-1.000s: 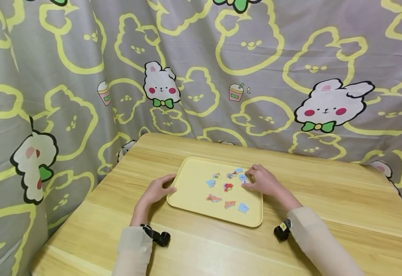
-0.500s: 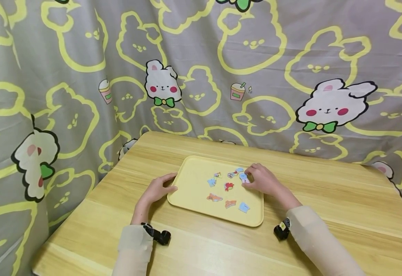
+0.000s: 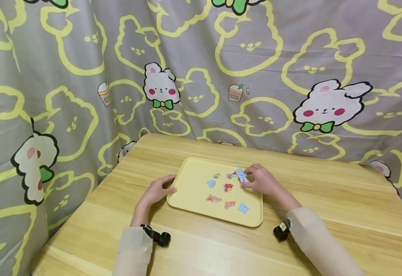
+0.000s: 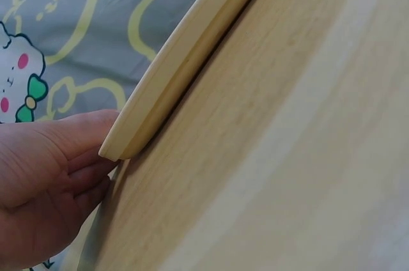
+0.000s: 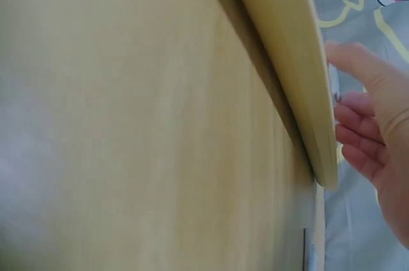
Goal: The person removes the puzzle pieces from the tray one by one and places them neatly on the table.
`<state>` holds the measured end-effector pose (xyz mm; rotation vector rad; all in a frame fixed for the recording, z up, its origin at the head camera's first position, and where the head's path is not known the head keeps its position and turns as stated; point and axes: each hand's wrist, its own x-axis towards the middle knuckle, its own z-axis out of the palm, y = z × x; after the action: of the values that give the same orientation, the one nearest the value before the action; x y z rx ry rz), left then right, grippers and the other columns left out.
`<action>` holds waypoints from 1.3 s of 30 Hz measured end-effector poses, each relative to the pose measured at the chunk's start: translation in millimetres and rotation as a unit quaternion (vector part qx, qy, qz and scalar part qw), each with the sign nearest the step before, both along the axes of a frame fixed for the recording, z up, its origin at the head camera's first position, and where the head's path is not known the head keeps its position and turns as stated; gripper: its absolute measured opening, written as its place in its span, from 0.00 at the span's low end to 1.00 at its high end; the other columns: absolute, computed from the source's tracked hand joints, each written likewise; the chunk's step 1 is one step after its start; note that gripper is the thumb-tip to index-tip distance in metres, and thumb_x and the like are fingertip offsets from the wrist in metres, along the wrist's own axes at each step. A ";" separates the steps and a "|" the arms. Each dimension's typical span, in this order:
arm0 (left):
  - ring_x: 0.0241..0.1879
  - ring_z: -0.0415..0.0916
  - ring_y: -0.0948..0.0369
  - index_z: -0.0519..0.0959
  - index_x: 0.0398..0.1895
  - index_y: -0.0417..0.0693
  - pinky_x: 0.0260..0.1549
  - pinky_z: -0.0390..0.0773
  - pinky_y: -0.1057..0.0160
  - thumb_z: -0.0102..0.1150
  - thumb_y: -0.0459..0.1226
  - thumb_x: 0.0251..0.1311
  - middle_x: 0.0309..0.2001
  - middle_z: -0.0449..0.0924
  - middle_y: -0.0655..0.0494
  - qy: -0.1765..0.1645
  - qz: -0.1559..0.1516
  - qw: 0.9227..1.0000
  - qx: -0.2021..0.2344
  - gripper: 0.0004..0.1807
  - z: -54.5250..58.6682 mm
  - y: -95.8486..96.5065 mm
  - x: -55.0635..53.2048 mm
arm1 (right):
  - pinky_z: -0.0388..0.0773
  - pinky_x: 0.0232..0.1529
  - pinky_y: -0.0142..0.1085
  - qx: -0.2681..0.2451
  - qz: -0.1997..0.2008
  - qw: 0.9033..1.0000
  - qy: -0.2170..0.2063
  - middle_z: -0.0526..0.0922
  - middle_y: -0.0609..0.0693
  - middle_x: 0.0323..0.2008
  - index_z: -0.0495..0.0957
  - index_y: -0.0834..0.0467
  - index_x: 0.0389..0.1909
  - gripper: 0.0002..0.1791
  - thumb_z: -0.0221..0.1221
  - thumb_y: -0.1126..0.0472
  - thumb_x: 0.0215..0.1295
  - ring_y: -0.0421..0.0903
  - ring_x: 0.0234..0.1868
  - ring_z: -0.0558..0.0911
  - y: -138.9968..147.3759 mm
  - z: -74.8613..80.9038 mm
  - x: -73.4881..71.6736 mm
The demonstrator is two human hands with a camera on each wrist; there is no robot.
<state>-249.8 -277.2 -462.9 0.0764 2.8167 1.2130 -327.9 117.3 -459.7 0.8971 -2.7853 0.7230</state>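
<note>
A pale yellow tray [image 3: 194, 168] bears several small picture puzzle pieces. At its left side, my left hand [image 3: 156, 190] holds the rim, thumb over the edge and fingers curled at the outside; the thumb [image 4: 89, 131] on the rim shows in the left wrist view. My right hand [image 3: 263, 181] reaches over the far right part of the tray and holds a light blue puzzle piece [image 3: 242, 177] between thumb and fingers. That piece lies right up against another blue piece [image 3: 238, 171]. In the right wrist view, the tray's side hides most of what the right hand [image 5: 377, 111] holds.
Nearer pieces on the tray are a red one [image 3: 227, 187], two orange ones, the left orange piece [image 3: 214, 198] among them, and a blue one [image 3: 243, 207]. A light blue piece [image 3: 210, 184] lies further left. The wooden table [image 3: 201, 249] meets a patterned curtain [image 3: 201, 50] behind.
My right hand has shifted the blue puzzle piece slightly left, closer against the neighbouring pieces. The left hand stays at the tray's rim.
</note>
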 end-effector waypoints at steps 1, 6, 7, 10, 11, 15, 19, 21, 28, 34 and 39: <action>0.73 0.57 0.42 0.68 0.70 0.48 0.73 0.58 0.42 0.62 0.39 0.64 0.71 0.64 0.41 0.002 -0.002 1.000 0.000 0.31 0.0 0.2 0.1 | 0.80 0.55 0.51 -0.011 -0.002 1.000 -0.010 0.83 0.58 0.45 0.80 0.65 0.50 0.29 0.72 0.49 0.52 0.55 0.49 0.80 0.5 0.1 0.9; 0.73 0.58 0.42 0.68 0.70 0.47 0.73 0.58 0.42 0.62 0.39 0.63 0.71 0.65 0.40 0.007 -0.003 1.000 -0.001 0.31 0.7 0.9 1.0 | 0.80 0.55 0.52 -0.062 0.001 0.998 -0.029 0.83 0.58 0.44 0.80 0.66 0.50 0.27 0.72 0.52 0.53 0.55 0.49 0.81 1.4 -0.3 4.1; 0.73 0.58 0.42 0.68 0.70 0.46 0.73 0.58 0.42 0.62 0.39 0.64 0.71 0.65 0.40 0.007 -0.004 1.000 -0.003 0.31 0.6 1.1 1.2 | 0.81 0.54 0.52 -0.070 0.004 0.997 -0.029 0.83 0.58 0.44 0.80 0.66 0.49 0.27 0.72 0.53 0.53 0.55 0.48 0.81 1.6 -0.9 4.4; 0.73 0.58 0.42 0.68 0.70 0.47 0.73 0.58 0.42 0.62 0.39 0.64 0.71 0.65 0.41 0.006 -0.002 1.000 -0.006 0.31 0.2 1.4 1.6 | 0.81 0.54 0.52 -0.092 0.006 0.995 -0.028 0.83 0.58 0.43 0.80 0.66 0.49 0.26 0.71 0.55 0.54 0.55 0.48 0.81 2.1 -2.0 5.5; 0.73 0.58 0.42 0.68 0.70 0.47 0.73 0.58 0.42 0.62 0.39 0.64 0.71 0.65 0.41 0.005 -0.002 1.000 -0.006 0.31 0.3 1.6 1.7 | 0.81 0.54 0.52 -0.101 0.005 0.994 -0.031 0.83 0.58 0.43 0.80 0.66 0.49 0.25 0.71 0.55 0.53 0.55 0.48 0.81 2.3 -2.3 5.9; 0.73 0.57 0.43 0.68 0.70 0.48 0.73 0.58 0.42 0.62 0.39 0.64 0.71 0.65 0.42 0.000 0.003 1.000 -0.003 0.31 0.3 2.7 1.8 | 0.81 0.54 0.52 -0.125 -0.003 0.991 -0.038 0.83 0.58 0.43 0.81 0.64 0.48 0.24 0.71 0.56 0.54 0.55 0.47 0.81 3.7 -2.9 6.8; 0.73 0.58 0.43 0.68 0.70 0.47 0.73 0.58 0.43 0.62 0.39 0.64 0.71 0.66 0.42 0.003 0.004 1.000 -0.007 0.31 0.2 3.6 1.8 | 0.80 0.54 0.53 -0.140 -0.005 0.989 -0.042 0.83 0.56 0.43 0.81 0.63 0.48 0.23 0.71 0.55 0.54 0.54 0.47 0.81 5.3 -2.6 7.6; 0.73 0.58 0.42 0.68 0.70 0.47 0.73 0.58 0.42 0.62 0.39 0.64 0.71 0.66 0.42 0.006 0.002 1.000 -0.007 0.31 -0.4 3.8 1.9 | 0.80 0.54 0.53 -0.144 -0.005 0.989 -0.043 0.83 0.56 0.43 0.81 0.62 0.48 0.23 0.71 0.54 0.54 0.54 0.47 0.81 6.0 -2.1 8.3; 0.72 0.58 0.41 0.68 0.70 0.46 0.72 0.59 0.41 0.63 0.40 0.63 0.71 0.66 0.41 0.011 -0.003 1.000 -0.011 0.32 -2.3 4.3 1.7 | 0.80 0.54 0.53 -0.147 -0.016 0.988 -0.044 0.83 0.56 0.44 0.81 0.62 0.49 0.24 0.71 0.54 0.54 0.54 0.48 0.81 11.8 -1.5 11.3; 0.73 0.57 0.41 0.67 0.71 0.47 0.73 0.57 0.41 0.62 0.40 0.64 0.72 0.64 0.42 0.001 -0.006 1.000 -0.013 0.32 -2.7 3.6 0.9 | 0.80 0.53 0.52 -0.152 -0.021 0.988 -0.036 0.84 0.56 0.43 0.81 0.63 0.48 0.22 0.71 0.57 0.54 0.54 0.47 0.82 20.4 -1.0 14.2; 0.73 0.56 0.41 0.66 0.71 0.47 0.73 0.56 0.41 0.62 0.40 0.64 0.72 0.64 0.41 0.000 -0.008 1.000 -0.017 0.33 -1.1 3.5 2.1 | 0.82 0.50 0.50 -0.151 -0.026 0.988 -0.029 0.84 0.57 0.43 0.81 0.62 0.48 0.22 0.71 0.57 0.55 0.54 0.46 0.82 28.4 -1.3 16.2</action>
<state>-247.7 -273.7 -464.1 0.0974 2.8298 1.1625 -311.7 145.7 -461.0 0.7520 -2.6337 1.1401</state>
